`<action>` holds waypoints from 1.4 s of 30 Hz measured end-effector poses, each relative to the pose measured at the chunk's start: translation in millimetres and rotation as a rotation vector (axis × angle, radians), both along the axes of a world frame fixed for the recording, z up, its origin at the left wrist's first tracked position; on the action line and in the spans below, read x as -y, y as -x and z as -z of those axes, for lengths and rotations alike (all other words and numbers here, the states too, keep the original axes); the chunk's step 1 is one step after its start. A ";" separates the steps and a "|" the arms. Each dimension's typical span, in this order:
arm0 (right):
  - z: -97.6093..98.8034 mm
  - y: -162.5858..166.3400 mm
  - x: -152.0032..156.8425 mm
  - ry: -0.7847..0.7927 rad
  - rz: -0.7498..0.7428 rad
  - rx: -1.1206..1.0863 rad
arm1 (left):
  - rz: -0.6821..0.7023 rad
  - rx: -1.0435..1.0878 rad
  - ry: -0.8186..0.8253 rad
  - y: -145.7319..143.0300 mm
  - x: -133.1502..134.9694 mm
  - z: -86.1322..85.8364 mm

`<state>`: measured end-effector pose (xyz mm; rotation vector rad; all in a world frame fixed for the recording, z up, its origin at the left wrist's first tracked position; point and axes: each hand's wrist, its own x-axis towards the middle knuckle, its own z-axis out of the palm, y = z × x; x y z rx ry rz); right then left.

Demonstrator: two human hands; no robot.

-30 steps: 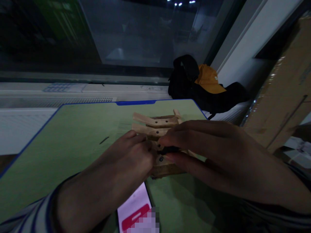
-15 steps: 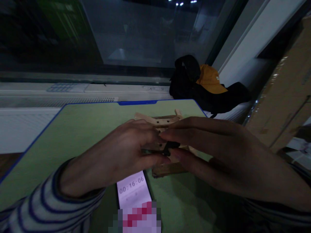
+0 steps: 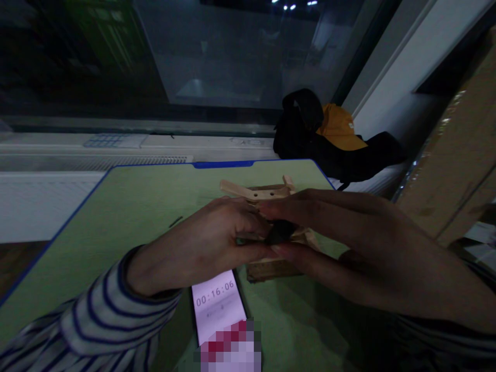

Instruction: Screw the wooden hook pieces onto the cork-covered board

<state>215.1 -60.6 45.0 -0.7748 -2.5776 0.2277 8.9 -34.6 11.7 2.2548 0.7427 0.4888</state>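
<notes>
A green counter (image 3: 127,206) sits under a dark window (image 3: 232,51), a phone (image 3: 219,305) lying on it. On the counter's middle rests a wooden assembly (image 3: 259,194), slats running left-right. The left hand (image 3: 205,248) and right hand (image 3: 349,243) meet there, each grip pinching a small black part (image 3: 279,232).

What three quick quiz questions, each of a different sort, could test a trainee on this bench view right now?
1. True or false: the left hand and the right hand both touch the wooden assembly.
2. Multiple choice: the small black part is (A) lying alone on the green mat, (B) pinched in the right hand's fingertips against the wood, (C) on the phone.
3. Fill in: the orange cap rests on a black ____ beyond the mat's far right corner.

Key: 1 true; 2 B; 3 bag.
</notes>
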 end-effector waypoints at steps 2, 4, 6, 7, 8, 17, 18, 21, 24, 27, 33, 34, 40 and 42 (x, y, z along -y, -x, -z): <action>-1.1 0.0 0.7 0.017 0.007 0.000 | 0.000 0.006 0.040 -0.7 0.4 -0.4; -2.0 0.0 1.2 0.001 0.014 -0.009 | -0.015 0.001 0.020 -1.4 0.4 -0.5; -2.7 -0.2 1.2 -0.012 0.007 -0.021 | -0.030 -0.002 -0.033 -2.0 0.1 -0.5; -3.1 -0.4 1.1 -0.011 -0.004 -0.027 | -0.038 0.001 -0.057 -2.2 -0.1 -0.5; -3.3 -0.7 1.0 -0.007 -0.014 -0.026 | -0.045 0.007 -0.077 -2.3 -0.2 -0.7; -0.7 0.3 0.7 -0.044 0.022 -0.014 | -0.013 -0.090 -0.069 -2.9 1.5 -2.9; -0.5 0.7 0.8 -0.047 0.028 -0.016 | -0.012 -0.098 -0.074 -3.0 1.7 -3.2; -0.6 1.0 1.1 -0.031 0.035 -0.033 | -0.040 -0.092 -0.062 -3.0 2.1 -3.8; -1.8 0.0 1.4 -0.029 0.022 -0.023 | -0.051 -0.052 -0.004 -3.0 2.1 -3.1; -3.3 -1.1 1.8 -0.030 0.005 -0.008 | -0.019 -0.019 0.045 -3.0 1.6 -0.4; -2.3 0.6 0.9 -0.024 -0.008 -0.031 | -0.023 -0.050 0.002 -2.2 0.2 2.2; -1.6 1.2 0.6 -0.032 0.001 -0.032 | -0.012 -0.062 0.012 -2.2 0.2 1.6; -0.3 3.4 1.4 -0.033 0.020 -0.042 | -0.017 -0.063 0.024 -3.2 -0.5 -1.4; -1.8 3.2 2.9 -0.018 0.028 -0.038 | -0.042 -0.063 0.028 -3.1 -0.9 -1.0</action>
